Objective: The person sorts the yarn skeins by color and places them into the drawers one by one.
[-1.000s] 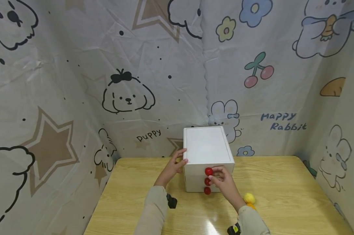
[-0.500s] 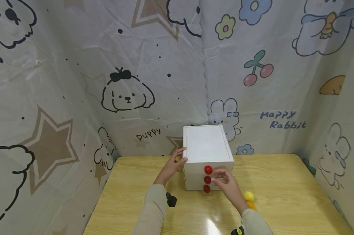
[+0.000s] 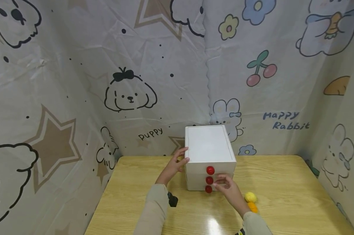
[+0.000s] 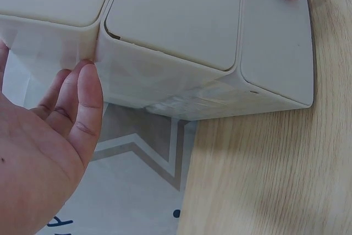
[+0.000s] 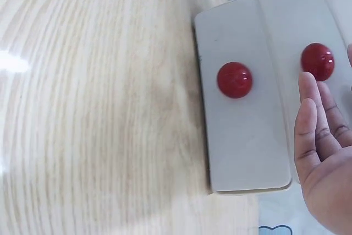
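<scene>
Counting from the head view, I saw one white drawer box [image 3: 209,153] at the back middle of the wooden table [image 3: 282,202], with three red knobs [image 3: 210,170] stacked on its front. My left hand [image 3: 177,163] rested flat against its left side, fingers straight. My right hand [image 3: 227,189] hovered at the middle knob [image 3: 209,180], fingers loosely extended, gripping nothing. Two small toys [image 3: 250,197], yellow and orange, lay to the right.

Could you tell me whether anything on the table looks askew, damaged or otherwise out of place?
Nothing stands out. The white drawer box sits square on the table, its three drawers flush and shut. The left hand rests on its side, the right hand at its front. Two small toys lie beside it.
</scene>
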Motion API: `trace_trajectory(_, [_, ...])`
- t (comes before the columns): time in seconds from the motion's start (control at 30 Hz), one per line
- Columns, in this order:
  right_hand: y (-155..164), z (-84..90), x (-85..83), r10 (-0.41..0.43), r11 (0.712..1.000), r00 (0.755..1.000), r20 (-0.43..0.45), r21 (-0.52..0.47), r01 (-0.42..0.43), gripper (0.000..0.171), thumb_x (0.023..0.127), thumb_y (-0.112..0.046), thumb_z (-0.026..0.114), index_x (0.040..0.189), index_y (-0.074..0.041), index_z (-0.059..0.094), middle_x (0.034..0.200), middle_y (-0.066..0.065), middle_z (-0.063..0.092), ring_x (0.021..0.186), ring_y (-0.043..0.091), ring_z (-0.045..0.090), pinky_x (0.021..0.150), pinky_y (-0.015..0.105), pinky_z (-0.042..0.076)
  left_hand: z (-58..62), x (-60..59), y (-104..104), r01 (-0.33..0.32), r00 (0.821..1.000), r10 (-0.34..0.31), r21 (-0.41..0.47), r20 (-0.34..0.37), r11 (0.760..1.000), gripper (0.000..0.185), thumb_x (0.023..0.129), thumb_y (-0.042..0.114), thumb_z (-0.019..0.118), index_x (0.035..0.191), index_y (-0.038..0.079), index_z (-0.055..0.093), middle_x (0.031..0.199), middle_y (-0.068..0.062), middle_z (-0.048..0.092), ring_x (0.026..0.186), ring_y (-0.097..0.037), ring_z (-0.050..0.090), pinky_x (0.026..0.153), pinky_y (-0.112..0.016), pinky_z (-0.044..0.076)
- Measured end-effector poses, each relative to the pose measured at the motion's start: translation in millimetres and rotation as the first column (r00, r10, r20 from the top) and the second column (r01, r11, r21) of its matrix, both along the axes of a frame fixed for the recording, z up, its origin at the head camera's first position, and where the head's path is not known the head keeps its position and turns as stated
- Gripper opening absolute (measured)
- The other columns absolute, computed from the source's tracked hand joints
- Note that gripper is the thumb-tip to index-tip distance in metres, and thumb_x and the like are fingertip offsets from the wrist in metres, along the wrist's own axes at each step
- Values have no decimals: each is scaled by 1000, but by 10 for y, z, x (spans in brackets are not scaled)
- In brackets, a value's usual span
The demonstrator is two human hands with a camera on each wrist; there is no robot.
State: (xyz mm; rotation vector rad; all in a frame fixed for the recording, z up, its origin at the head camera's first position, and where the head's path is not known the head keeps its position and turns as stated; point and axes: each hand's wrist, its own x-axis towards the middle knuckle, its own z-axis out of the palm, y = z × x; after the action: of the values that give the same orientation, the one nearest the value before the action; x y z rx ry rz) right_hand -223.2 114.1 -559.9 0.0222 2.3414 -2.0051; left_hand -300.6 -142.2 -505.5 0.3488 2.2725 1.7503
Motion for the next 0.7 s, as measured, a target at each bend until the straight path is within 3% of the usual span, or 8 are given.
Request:
trace_trajectory(0.2, [-58, -123, -30, -12, 1000, 1000, 26, 28, 11, 47, 86, -11, 72, 127, -5, 51, 114, 19, 62, 83, 17, 62, 71, 29, 54, -6, -8, -4, 4, 1000, -4, 10, 12, 1000, 53, 96, 44, 56, 144, 44, 35, 150, -10, 30, 106, -24, 47, 92, -55, 46])
trace_trajectory(0.37, [-128, -173, -47, -43, 999, 999, 1, 20, 43, 44, 84, -12, 74, 123, -4, 53, 113, 19, 62, 86, 10, 60, 71, 28, 55, 17, -10, 7, 5, 1000, -5, 11, -1, 1000, 54, 98, 38, 55, 147, 39, 33, 151, -12, 28, 105, -24, 47, 89, -53, 47])
trace_trajectory(0.7, [-227, -249, -57, -65, 990, 998, 8, -128, 66, 43, 86, -4, 69, 123, 2, 49, 109, 23, 61, 75, 22, 68, 72, 36, 58, -2, -5, -1, 18, 1000, -18, 11, -12, 1000, 53, 98, 42, 54, 147, 38, 34, 149, -12, 29, 102, -22, 46, 90, -55, 47])
